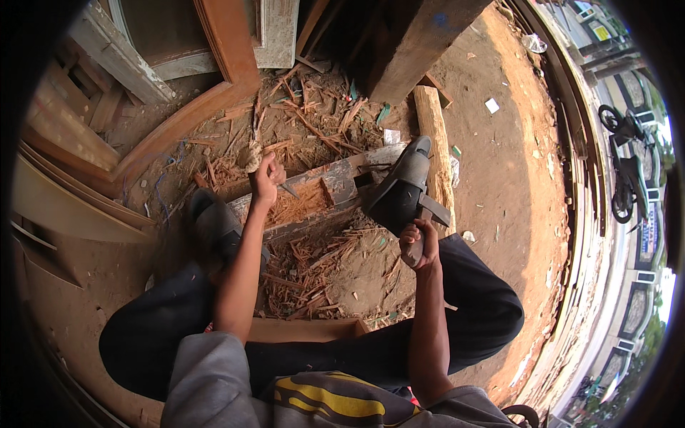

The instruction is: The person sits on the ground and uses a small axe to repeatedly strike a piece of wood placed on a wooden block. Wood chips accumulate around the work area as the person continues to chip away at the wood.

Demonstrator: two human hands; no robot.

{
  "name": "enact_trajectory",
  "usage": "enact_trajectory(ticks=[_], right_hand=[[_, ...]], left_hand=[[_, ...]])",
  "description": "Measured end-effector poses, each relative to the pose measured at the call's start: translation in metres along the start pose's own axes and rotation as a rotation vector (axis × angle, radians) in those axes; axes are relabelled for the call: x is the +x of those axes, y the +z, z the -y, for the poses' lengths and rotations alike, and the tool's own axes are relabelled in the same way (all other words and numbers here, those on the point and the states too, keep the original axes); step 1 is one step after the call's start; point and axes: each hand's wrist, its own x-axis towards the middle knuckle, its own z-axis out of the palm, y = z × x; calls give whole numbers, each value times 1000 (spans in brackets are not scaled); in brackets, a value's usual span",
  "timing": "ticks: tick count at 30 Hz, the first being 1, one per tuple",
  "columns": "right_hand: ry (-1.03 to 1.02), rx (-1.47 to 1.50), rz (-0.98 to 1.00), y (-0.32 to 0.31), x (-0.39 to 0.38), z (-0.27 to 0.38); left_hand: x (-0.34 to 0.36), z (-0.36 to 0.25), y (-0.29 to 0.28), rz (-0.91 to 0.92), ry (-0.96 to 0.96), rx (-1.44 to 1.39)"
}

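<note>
Weathered grey-brown timber beam with a chopped-out reddish notch (314, 196) lies across the dirt ground (499, 164), pinned under two dark shoes. Left hand (265, 178), grip clenched on a metal chisel (287, 188), blade angled into the notch. Right hand (419, 242), grip clenched on a wooden tool handle (417, 250), raised near the right shoe (401, 189). Reddish wood chips (307, 264) litter all around. Parked motorcycle (628, 167) well apart.

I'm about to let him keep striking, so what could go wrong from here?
1. The left hand holds the chisel on the wooden beam; a missed blow from the tool in the right hand could hit its fingers.
2. The right foot rests on the beam beside the cut; a slipping chisel might reach it.
3. Wood splinters could fly up.
</note>
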Motion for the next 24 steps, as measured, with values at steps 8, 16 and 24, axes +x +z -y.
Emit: enact_trajectory(ticks=[8, 16, 24], right_hand=[[50, -22, 81, 4, 3, 1], [7, -7, 48, 4, 3, -2], [19, 0, 67, 4, 0, 1]], left_hand=[[23, 57, -3, -53, -62, 207], [-7, -31, -64, -212, -127, 441], [22, -18, 23, -65, -115, 302]])
